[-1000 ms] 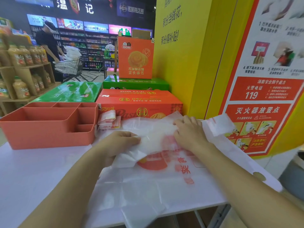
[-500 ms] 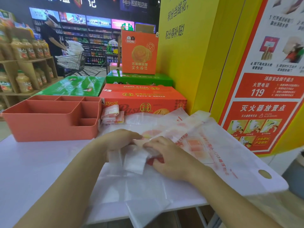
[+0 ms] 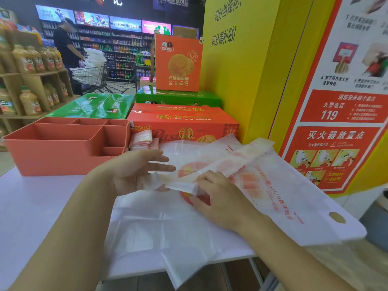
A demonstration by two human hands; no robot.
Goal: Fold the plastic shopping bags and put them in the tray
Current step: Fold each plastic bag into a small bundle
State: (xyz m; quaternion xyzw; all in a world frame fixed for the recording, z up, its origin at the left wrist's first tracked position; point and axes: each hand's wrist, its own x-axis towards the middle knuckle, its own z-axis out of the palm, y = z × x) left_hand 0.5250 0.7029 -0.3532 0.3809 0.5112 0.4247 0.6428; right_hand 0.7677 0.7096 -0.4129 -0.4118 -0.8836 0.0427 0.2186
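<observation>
Closest in, a layer of spread bags (image 3: pixel 157 227), white and half transparent, covers the right part of the white tabletop (image 3: pixel 42 206). One corner droops over the near edge. Another bag (image 3: pixel 315 206), printed in red and with an oval handle hole, juts out past the right edge.

On top of these lies a bag folded into a long strip (image 3: pixel 237 162), which runs from the middle of the tabletop toward the far right corner. The right hand (image 3: pixel 220 198) pinches the near end of this strip between thumb and curled fingers, with its heel resting on the bags below. The left hand (image 3: pixel 134 171) is released just left of that end, its fingers straight and spread and its palm turned to the right; a loose scrap of plastic sits by its lower fingers.

Toward the far left corner stands the orange tray (image 3: pixel 63 156), divided into compartments. Two small folded bags (image 3: pixel 142 140) lie outside it, just beside its right wall and against an orange box (image 3: pixel 182 122).

Behind the tabletop are two green boxes (image 3: pixel 94 106), and an upright orange carton (image 3: pixel 178 64) stands on the farther one. A yellow pillar (image 3: pixel 241 70) with a red fire-safety poster (image 3: pixel 340 106) fills the right side. At left are wooden shelves of juice bottles (image 3: pixel 27 59). Farther back a person (image 3: pixel 65 45) stands at a shopping cart (image 3: pixel 92 74) before lit drink shelves.
</observation>
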